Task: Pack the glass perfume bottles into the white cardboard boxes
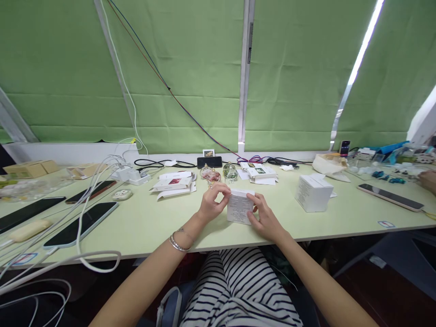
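Head view, read from left to right as I watch remotely. At the far left lie two tan cardboard boxes (pixel 32 168) and, nearer me, three dark phones (pixel 80 224) lying flat, with a tangle of white cables (pixel 68 213) running across them to a white charger block (pixel 131 175).

Past these is a loose heap of flattened white packaging (pixel 173 184), then two small glass ornaments (pixel 220 173) side by side in front of a black device (pixel 209 161).

At the middle, near the front edge of the pale green table (pixel 153 227), stands one small white box (pixel 239 207) with printed text on its near face. My left hand (pixel 211 204) has its fingers curled onto the box's top left corner, thumb and fingertips pinching there. My right hand (pixel 264 218) is half open and cups the box's right side, thumb pressed on the front.

I judge the box to be closed, or nearly so, with the work on its flap in hand and not finished; I cannot tell whether anything is inside.

To the right stands a second white box (pixel 313 192), upright and untouched, well apart from the first. Further right lies another phone (pixel 390 196), and at the far right edge, another person's hand (pixel 428 180).
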Motion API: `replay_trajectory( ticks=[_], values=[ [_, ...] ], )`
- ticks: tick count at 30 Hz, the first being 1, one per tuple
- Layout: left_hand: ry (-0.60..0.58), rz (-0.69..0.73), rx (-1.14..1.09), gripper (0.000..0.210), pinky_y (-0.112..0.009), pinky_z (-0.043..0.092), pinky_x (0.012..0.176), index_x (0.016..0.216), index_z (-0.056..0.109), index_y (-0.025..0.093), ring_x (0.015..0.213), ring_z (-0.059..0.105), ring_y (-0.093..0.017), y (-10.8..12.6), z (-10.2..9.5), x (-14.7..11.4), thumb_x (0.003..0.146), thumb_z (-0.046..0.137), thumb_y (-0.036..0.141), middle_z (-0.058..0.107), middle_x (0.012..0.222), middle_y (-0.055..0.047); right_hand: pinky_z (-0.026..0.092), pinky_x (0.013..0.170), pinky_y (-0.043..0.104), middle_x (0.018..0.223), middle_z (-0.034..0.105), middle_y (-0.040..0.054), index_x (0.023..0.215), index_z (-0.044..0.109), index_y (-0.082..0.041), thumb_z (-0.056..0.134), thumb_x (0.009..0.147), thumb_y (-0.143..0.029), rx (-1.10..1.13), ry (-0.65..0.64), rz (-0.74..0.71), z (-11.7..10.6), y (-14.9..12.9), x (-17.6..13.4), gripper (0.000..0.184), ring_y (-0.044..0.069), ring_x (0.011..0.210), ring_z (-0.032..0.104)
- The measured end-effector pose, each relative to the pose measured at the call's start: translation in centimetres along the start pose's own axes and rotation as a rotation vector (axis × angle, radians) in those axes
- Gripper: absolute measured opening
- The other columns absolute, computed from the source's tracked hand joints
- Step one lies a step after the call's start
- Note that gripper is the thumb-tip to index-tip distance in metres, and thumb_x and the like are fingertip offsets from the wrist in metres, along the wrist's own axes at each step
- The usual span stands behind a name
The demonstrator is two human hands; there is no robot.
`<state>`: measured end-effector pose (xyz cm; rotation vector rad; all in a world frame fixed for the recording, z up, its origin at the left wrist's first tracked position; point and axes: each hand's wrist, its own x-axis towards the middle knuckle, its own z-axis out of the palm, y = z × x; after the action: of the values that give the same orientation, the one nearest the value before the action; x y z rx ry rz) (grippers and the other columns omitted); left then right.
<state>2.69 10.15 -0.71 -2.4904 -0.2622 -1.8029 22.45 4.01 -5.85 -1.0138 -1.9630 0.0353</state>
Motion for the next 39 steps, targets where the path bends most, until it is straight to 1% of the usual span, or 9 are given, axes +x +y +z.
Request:
replay_trajectory(
  ticks=[3,6,10,14,20,29,35,39],
  values=[
    [-0.010,0.034,0.035,0.011,-0.029,0.050,0.065,0.085,0.054,0.018,0.075,0.058,-0.015,0.04,-0.11,0.08,0.077,0.057,0.011,0.060,0.078,-0.005,0.052,0.071,0.033,0.123,0.035,0.0105,0.132,0.022,-0.029,0.041,0.085,-0.018,0.002,0.008,0.000,-0.03,-0.02,0.03,0.053,0.014,0.078,0.053],
    [-0.038,0.052,0.070,0.009,-0.030,0.051,0.067,0.085,0.054,0.018,0.077,0.059,-0.016,0.01,-0.13,0.05,0.078,0.057,0.013,0.060,0.080,-0.006,0.052,0.070,0.033,0.123,0.035,0.0105,0.132,0.022,-0.029,0.041,0.085,-0.019,-0.006,0.004,0.005,-0.13,-0.14,0.04,0.052,0.013,0.076,0.053],
    [-0.062,0.023,0.049,0.010,-0.031,0.051,0.073,0.086,0.054,0.018,0.084,0.059,-0.016,-0.04,-0.06,-0.13,0.078,0.057,0.012,0.060,0.085,-0.007,0.051,0.069,0.033,0.123,0.035,0.0107,0.133,0.021,-0.029,0.041,0.085,-0.019,-0.020,-0.009,0.020,-0.20,-0.26,0.04,0.053,0.014,0.077,0.053],
    [-0.053,-0.017,-0.005,0.010,-0.031,0.050,0.073,0.086,0.054,0.017,0.082,0.059,-0.015,-0.09,-0.06,-0.21,0.079,0.055,0.010,0.061,0.084,-0.007,0.051,0.067,0.033,0.123,0.035,0.0109,0.133,0.020,-0.029,0.041,0.084,-0.018,-0.025,-0.014,0.024,-0.18,-0.28,0.05,0.054,0.016,0.082,0.053],
    [-0.029,-0.008,-0.025,0.013,-0.030,0.050,0.071,0.086,0.055,0.017,0.080,0.060,-0.015,-0.10,-0.02,-0.16,0.078,0.054,0.006,0.062,0.082,-0.006,0.050,0.067,0.033,0.123,0.035,0.0121,0.131,0.021,-0.027,0.041,0.084,-0.017,-0.010,0.005,-0.003,0.09,0.04,0.07,0.053,0.017,0.085,0.053],
    [-0.028,-0.019,-0.007,0.006,-0.031,0.051,0.069,0.084,0.055,0.017,0.078,0.061,-0.016,0.04,0.04,-0.14,0.081,0.053,0.012,0.063,0.081,-0.007,0.050,0.066,0.032,0.122,0.036,0.0119,0.125,0.019,-0.026,0.042,0.083,-0.016,0.038,0.060,-0.064,0.40,0.35,0.09,0.049,0.015,0.084,0.052],
    [-0.025,-0.010,-0.006,0.008,-0.031,0.051,0.069,0.084,0.055,0.017,0.078,0.061,-0.015,0.13,-0.03,-0.05,0.080,0.054,0.010,0.063,0.079,-0.006,0.050,0.068,0.033,0.124,0.034,0.0115,0.125,0.019,-0.026,0.041,0.083,-0.016,0.054,0.043,-0.048,0.47,0.51,0.03,0.049,0.015,0.085,0.052],
    [-0.001,-0.039,-0.028,0.007,-0.030,0.051,0.067,0.083,0.055,0.017,0.076,0.060,-0.015,0.03,0.05,-0.06,0.079,0.054,0.011,0.063,0.079,-0.006,0.050,0.067,0.034,0.124,0.034,0.0125,0.129,0.016,-0.027,0.041,0.084,-0.017,0.030,0.026,-0.033,0.24,0.19,0.08,0.053,0.016,0.084,0.051]
  ],
)
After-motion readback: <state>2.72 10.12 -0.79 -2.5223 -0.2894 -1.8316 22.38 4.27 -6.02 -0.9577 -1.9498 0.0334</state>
